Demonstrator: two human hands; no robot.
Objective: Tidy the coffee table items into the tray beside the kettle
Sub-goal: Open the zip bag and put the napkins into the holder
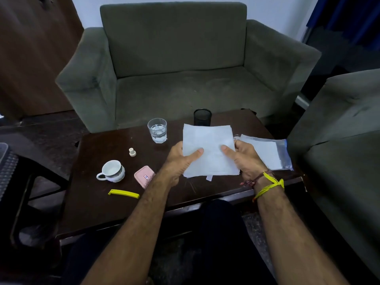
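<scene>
Both my hands hold a stack of white paper napkins [209, 145] just above the dark coffee table [98, 202]. My left hand [181, 159] grips its left edge, thumb on top. My right hand [244, 159] grips the right edge the same way. To the right lies a clear plastic packet [273, 153] with more napkins inside. On the table's left sit a white teacup [112, 171], a pink flat case [144, 176], a yellow clip [123, 193], a small white stopper [132, 152] and a glass of water [157, 130]. No tray or kettle is in view.
A dark cup [202, 117] stands at the table's far edge behind the napkins. A grey-green sofa [176, 64] faces me beyond the table, and another sofa [339, 140] is at the right. A dark plastic chair [18, 182] stands at the left.
</scene>
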